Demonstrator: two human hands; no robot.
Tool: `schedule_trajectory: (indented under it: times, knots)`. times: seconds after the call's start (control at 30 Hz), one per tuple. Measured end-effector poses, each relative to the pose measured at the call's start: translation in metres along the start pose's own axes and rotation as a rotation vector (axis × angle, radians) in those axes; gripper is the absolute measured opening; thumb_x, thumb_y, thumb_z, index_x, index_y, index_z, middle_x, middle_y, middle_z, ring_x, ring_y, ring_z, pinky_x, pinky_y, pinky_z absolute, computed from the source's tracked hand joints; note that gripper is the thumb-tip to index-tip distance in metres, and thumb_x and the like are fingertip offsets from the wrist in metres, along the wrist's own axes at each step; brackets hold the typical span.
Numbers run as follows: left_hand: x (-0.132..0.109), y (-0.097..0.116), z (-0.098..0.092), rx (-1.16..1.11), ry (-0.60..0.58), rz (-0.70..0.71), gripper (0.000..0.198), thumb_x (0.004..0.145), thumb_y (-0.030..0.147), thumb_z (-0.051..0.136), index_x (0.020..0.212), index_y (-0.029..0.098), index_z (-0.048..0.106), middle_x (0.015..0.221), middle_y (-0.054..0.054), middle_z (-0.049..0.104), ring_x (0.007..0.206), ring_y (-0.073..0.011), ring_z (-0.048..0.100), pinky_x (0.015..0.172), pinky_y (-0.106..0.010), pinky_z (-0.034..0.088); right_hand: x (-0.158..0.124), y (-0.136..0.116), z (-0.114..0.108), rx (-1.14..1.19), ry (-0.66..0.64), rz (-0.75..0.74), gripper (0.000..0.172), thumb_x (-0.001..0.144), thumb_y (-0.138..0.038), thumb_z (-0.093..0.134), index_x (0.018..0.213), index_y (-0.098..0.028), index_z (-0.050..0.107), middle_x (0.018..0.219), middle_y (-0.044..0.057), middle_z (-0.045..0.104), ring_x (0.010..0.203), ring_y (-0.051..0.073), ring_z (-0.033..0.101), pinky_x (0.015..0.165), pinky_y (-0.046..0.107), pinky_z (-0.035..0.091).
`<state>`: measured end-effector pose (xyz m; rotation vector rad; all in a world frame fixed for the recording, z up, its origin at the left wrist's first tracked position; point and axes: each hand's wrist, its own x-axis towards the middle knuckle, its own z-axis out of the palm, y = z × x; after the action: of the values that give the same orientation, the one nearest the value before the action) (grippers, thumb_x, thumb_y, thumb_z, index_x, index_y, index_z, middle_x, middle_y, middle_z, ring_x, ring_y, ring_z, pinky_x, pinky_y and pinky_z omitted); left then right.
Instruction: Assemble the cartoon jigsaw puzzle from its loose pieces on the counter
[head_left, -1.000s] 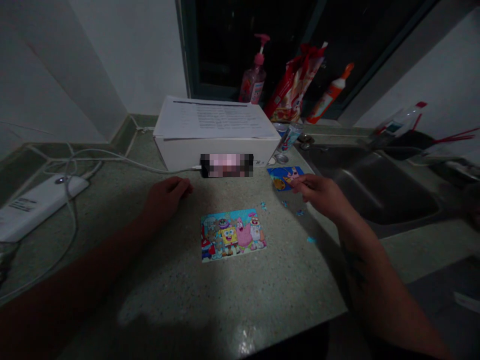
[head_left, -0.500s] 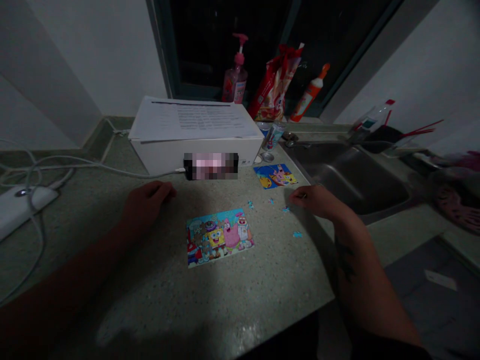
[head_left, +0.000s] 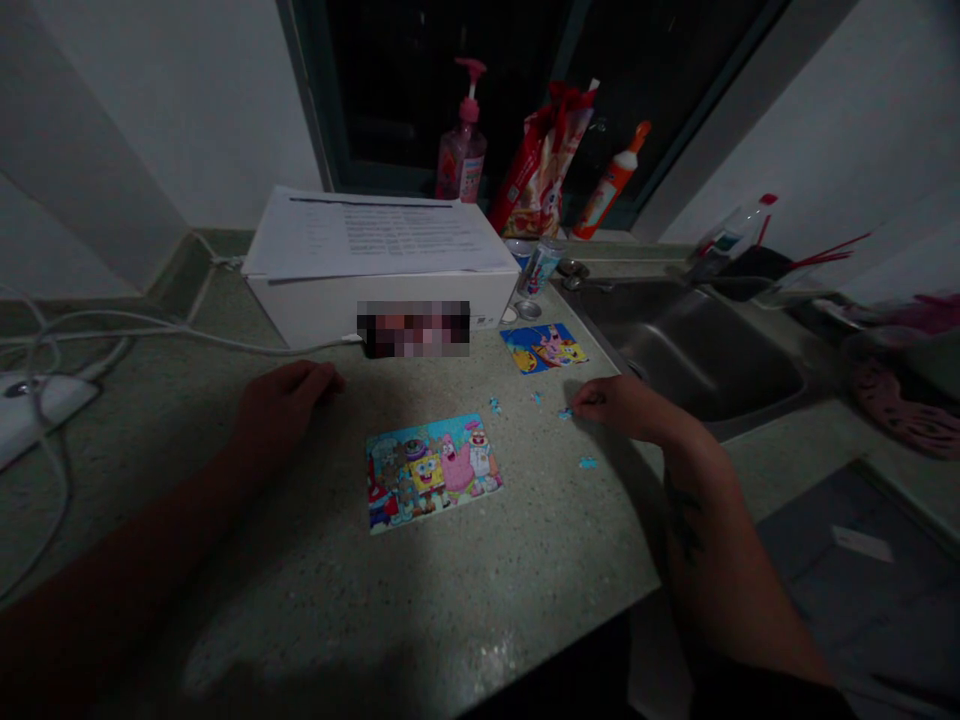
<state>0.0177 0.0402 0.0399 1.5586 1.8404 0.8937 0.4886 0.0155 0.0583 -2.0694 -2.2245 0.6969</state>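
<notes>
My left hand (head_left: 283, 400) rests on the counter with its fingers curled closed, and I see nothing in them. My right hand (head_left: 619, 405) is low over the counter, its fingers drawn together at the edge of a small blue jigsaw piece (head_left: 565, 413). Whether they grip anything is too dark to make out. More loose pieces lie close by: one jigsaw piece (head_left: 495, 405), a second piece (head_left: 536, 398) and a third piece (head_left: 588, 463). Between my hands lies a cartoon jigsaw puzzle (head_left: 435, 472), which looks whole. Behind the pieces is a smaller blue cartoon picture (head_left: 544, 348).
A white box (head_left: 300, 305) with a printed sheet on top stands behind, and a phone (head_left: 412, 330) on a cable leans against it. A can (head_left: 541, 265) is at its right. The sink (head_left: 675, 330) lies beyond my right hand. A power strip (head_left: 45, 410) sits left.
The view has shifted slightly, so everything sits a little further left. My right fingertips have come closer to the blue jigsaw piece. My left hand stays put.
</notes>
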Motion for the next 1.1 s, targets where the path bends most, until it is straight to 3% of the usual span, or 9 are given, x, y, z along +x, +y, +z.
schedule_trajectory:
  times: [0.2, 0.43, 0.63, 0.93, 1.1]
  knots:
    - [0.000, 0.000, 0.000, -0.004, -0.006, 0.001, 0.032, 0.087, 0.055, 0.060, 0.072, 0.029, 0.073, 0.078, -0.004, 0.076, 0.084, -0.0304, 0.072, 0.081, -0.041, 0.054, -0.040, -0.002, 0.006, 0.037, -0.033, 0.016, 0.014, 0.092, -0.031, 0.069, 0.091, -0.027, 0.082, 0.092, 0.004, 0.086, 0.083, 0.025, 0.081, 0.077, 0.038, 0.060]
    - [-0.001, 0.000, 0.002, -0.034, 0.007, -0.012, 0.035, 0.088, 0.057, 0.059, 0.074, 0.029, 0.074, 0.079, -0.004, 0.077, 0.085, -0.0295, 0.072, 0.082, -0.041, 0.054, -0.076, -0.006, 0.019, 0.077, -0.029, 0.059, 0.019, 0.083, -0.025, 0.075, 0.101, -0.028, 0.082, 0.097, 0.006, 0.085, 0.087, 0.027, 0.081, 0.079, 0.038, 0.061]
    - [-0.003, 0.003, 0.000, -0.022, -0.004, -0.025, 0.033, 0.087, 0.053, 0.058, 0.074, 0.026, 0.074, 0.077, -0.003, 0.076, 0.084, -0.0276, 0.071, 0.080, -0.039, 0.052, -0.078, -0.010, 0.023, 0.070, -0.043, 0.028, 0.016, 0.088, -0.028, 0.069, 0.100, -0.024, 0.079, 0.100, 0.009, 0.084, 0.090, 0.027, 0.080, 0.083, 0.039, 0.061]
    - [0.000, -0.003, 0.004, -0.073, 0.004, 0.013, 0.034, 0.086, 0.055, 0.058, 0.072, 0.027, 0.072, 0.074, -0.003, 0.074, 0.078, -0.0255, 0.068, 0.074, -0.036, 0.052, -0.069, -0.015, 0.029, 0.058, -0.046, -0.045, 0.015, 0.088, -0.033, 0.065, 0.096, -0.026, 0.076, 0.092, 0.006, 0.081, 0.081, 0.025, 0.077, 0.076, 0.038, 0.059]
    - [0.000, -0.003, 0.004, -0.075, -0.015, 0.013, 0.036, 0.087, 0.055, 0.058, 0.074, 0.026, 0.073, 0.074, -0.003, 0.074, 0.077, -0.0250, 0.068, 0.073, -0.036, 0.050, -0.068, -0.014, 0.032, 0.003, 0.032, 0.009, 0.017, 0.088, -0.036, 0.068, 0.098, -0.025, 0.077, 0.090, 0.008, 0.081, 0.077, 0.026, 0.076, 0.073, 0.039, 0.058]
